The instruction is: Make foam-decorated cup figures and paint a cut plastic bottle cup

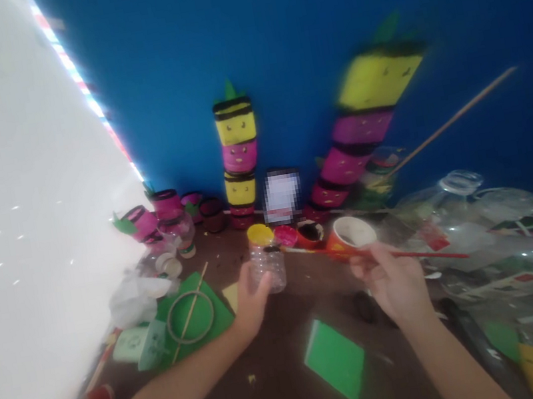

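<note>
My left hand (255,295) is wrapped round a clear ribbed plastic container (272,269), perhaps a cut bottle, with a dark mark near its upper edge. Between the fingers of my right hand (393,274) is a long red-handled paintbrush (437,255). Its tip points left and is at or close to the container's upper side; whether they touch I cannot tell. Just behind stand a yellow paint cup (260,234), a pink paint cup (286,235), a dark paint cup (311,233) and a larger orange cup with a white rim (352,232).
Painted yellow and pink stacks, one upright (239,156) and one leaning (345,153), stand against the blue wall (271,37). Clear plastic bottles (465,208) crowd the right. Green sheets (335,360), a ring (191,317) and a stick (201,280) lie on the brown table (276,387).
</note>
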### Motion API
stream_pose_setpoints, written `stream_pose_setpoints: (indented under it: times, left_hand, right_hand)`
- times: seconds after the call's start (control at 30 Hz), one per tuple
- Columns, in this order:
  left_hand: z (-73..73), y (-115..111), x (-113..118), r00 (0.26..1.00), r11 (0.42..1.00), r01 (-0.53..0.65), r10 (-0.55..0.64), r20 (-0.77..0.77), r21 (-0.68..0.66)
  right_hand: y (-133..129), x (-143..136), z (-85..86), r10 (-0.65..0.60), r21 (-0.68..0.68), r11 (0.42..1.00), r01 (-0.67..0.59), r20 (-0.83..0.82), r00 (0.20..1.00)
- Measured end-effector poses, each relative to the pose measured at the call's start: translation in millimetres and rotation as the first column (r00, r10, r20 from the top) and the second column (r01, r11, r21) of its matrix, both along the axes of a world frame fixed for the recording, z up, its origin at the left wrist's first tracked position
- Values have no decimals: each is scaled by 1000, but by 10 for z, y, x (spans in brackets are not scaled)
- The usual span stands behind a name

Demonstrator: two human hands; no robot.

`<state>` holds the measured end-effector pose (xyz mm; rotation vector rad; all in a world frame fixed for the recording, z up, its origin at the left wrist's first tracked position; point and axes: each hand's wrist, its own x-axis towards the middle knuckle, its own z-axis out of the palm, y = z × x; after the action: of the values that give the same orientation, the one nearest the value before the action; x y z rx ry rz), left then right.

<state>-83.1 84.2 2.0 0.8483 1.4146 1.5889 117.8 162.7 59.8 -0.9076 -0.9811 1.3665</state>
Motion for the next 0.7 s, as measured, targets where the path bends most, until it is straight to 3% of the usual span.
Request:
stream_pose_setpoints:
  times: [0.27, 0.53, 0.7]
  left_hand:
    - [-79, 16, -21, 1000, 1000, 8, -7, -29, 19]
    - [-46, 0, -12, 999, 1000, 22, -22, -24, 14]
    - [-97, 18, -18, 1000, 999, 21, -22, 20, 43]
  right_hand:
    - [53, 11, -31, -52, -56, 997, 50, -39, 998]
    - [6, -46, -15, -50, -130, 991, 41, -71, 996]
    - [46, -26, -14, -131, -170, 979, 114, -91, 987]
